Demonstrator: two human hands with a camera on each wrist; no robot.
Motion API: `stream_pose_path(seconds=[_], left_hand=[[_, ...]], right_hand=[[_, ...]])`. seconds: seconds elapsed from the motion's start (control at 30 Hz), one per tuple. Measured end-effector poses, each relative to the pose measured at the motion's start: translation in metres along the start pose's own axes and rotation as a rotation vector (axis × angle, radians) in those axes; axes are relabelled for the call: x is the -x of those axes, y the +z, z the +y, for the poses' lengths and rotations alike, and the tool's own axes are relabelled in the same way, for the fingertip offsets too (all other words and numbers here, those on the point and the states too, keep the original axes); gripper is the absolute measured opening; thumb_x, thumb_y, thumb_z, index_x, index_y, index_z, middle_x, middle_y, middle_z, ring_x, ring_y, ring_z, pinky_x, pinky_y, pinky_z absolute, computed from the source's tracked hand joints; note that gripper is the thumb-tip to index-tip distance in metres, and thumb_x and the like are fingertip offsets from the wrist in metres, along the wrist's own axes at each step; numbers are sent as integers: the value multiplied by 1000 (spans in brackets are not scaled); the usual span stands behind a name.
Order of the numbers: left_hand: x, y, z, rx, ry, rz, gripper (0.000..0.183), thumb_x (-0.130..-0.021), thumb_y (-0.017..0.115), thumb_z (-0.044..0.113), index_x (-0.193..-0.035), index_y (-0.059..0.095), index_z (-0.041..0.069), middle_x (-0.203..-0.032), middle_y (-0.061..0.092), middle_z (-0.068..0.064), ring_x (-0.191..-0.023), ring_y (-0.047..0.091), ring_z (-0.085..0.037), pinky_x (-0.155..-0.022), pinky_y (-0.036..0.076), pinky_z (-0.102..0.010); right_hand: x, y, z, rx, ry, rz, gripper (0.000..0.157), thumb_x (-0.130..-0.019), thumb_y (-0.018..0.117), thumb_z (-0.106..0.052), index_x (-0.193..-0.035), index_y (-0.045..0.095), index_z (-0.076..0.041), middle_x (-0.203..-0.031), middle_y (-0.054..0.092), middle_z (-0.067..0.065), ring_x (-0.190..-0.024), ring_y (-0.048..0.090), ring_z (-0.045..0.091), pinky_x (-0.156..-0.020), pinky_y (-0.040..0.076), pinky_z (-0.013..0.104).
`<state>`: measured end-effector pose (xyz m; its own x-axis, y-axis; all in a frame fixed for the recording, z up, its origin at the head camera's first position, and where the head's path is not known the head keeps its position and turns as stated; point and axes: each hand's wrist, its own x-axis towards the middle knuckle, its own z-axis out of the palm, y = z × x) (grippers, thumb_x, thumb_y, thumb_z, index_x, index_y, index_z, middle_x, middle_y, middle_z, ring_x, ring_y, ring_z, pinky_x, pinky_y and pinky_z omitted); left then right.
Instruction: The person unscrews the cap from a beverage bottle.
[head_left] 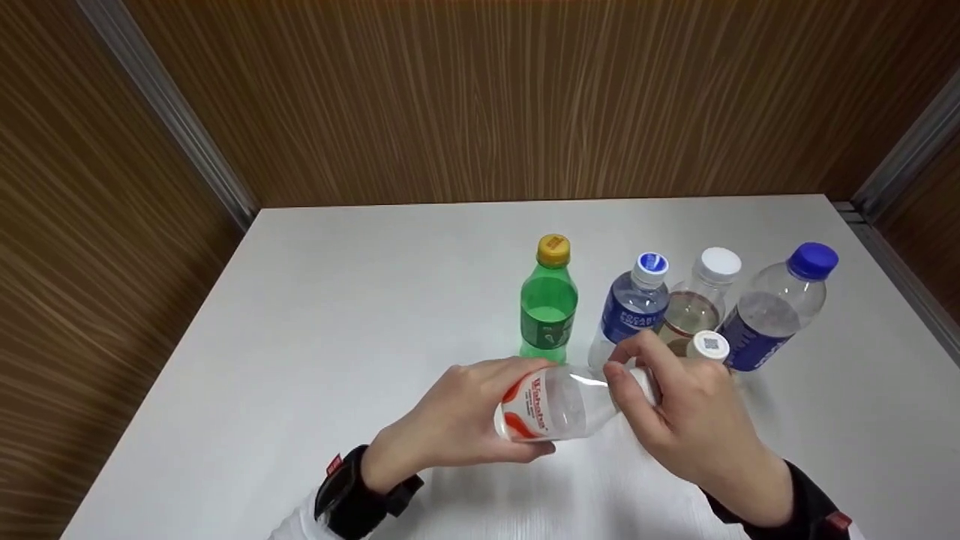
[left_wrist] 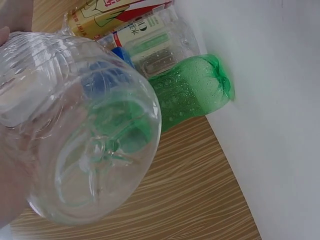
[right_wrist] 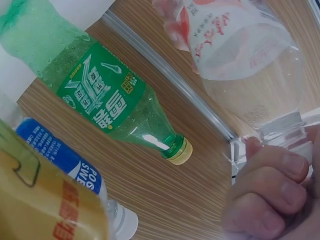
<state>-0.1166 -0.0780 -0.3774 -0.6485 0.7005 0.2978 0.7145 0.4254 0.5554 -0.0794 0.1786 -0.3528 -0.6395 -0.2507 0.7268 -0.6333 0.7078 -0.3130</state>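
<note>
In the head view a clear plastic water bottle (head_left: pixel 564 409) with a red and white Wahaha label lies tilted sideways above the table's front part. My left hand (head_left: pixel 465 412) grips its lower body, thumb and fingers on opposite sides. At the neck end, my right hand (head_left: pixel 694 420) pinches the white cap (head_left: pixel 643 384) between thumb and bent fingers. The right wrist view shows those curled fingers (right_wrist: pixel 270 185) beside the bottle's neck, partly hiding the cap. Seen from its base, the bottle (left_wrist: pixel 95 170) fills much of the left wrist view and looks empty.
A green bottle (head_left: pixel 550 311) with a yellow cap stands just behind. To its right stand a Pocari Sweat bottle (head_left: pixel 626 311), a white-capped bottle (head_left: pixel 718 266), a large blue-capped bottle (head_left: pixel 776 307) and a white-capped bottle (head_left: pixel 709 346) partly behind my right hand. Wood-patterned panels (head_left: pixel 480 105) enclose the white table (head_left: pixel 330 300).
</note>
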Motion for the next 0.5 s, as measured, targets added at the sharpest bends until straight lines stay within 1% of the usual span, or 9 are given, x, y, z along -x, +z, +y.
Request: stream_pose_path(seconds=[0.03,0.13,0.23,0.27,0.4,0.47,0.5], left_hand=[[0,0,-1,-4,2,3,72,-83,88,43,-143,59,16,-122,76,2,-101,71,-9,-90,60,-21],[0,0,-1,5,-2,-3,71,-83,88,43,-142,60,16,-121,76,3,-100,70,-8,-89,60,-20],[0,-1,-2,37,-15,-24,72,-83,88,42,-143,59,16,-120,76,3,-100,69,-7,-89,59,-20],[0,-1,-2,52,-19,-33,72,-83,89,42,-143,59,16,-120,76,3,-100,69,-7,-89,59,-20],[1,-3,-2,102,-25,-57,73,-82,90,40,-143,59,17,-119,76,3,-99,68,-6,-89,58,-18],[2,-3,-2,111,-17,-60,72,-81,90,39,-143,60,17,-117,76,3,-98,67,-5,-88,58,-17],[2,-3,-1,113,-12,-62,72,-82,90,39,-143,60,17,-117,76,2,-98,67,-5,-87,58,-17]], right_hand=[[0,0,0,5,-7,-1,10,-87,71,-9,-93,64,-12,-54,46,-13,-50,32,-7,-47,23,8],[-2,1,0,-2,-36,7,11,-85,69,-5,-91,63,-12,-55,51,-12,-49,38,-4,-46,27,11],[-2,1,1,-30,-63,28,5,-88,67,-8,-91,64,-10,-55,51,-9,-50,41,-1,-45,30,15],[-2,1,1,-43,-73,35,2,-91,65,-11,-90,64,-10,-55,50,-9,-50,41,0,-45,30,16],[-3,2,3,-74,-149,69,31,-106,52,-30,-90,64,-7,-54,50,-7,-49,41,3,-45,34,20],[-4,2,5,-68,-217,87,42,-110,44,-37,-90,64,-7,-56,51,-6,-49,41,4,-45,34,20],[-4,2,6,-61,-252,96,44,-111,43,-38,-89,64,-6,-56,52,-6,-49,42,5,-45,34,20]])
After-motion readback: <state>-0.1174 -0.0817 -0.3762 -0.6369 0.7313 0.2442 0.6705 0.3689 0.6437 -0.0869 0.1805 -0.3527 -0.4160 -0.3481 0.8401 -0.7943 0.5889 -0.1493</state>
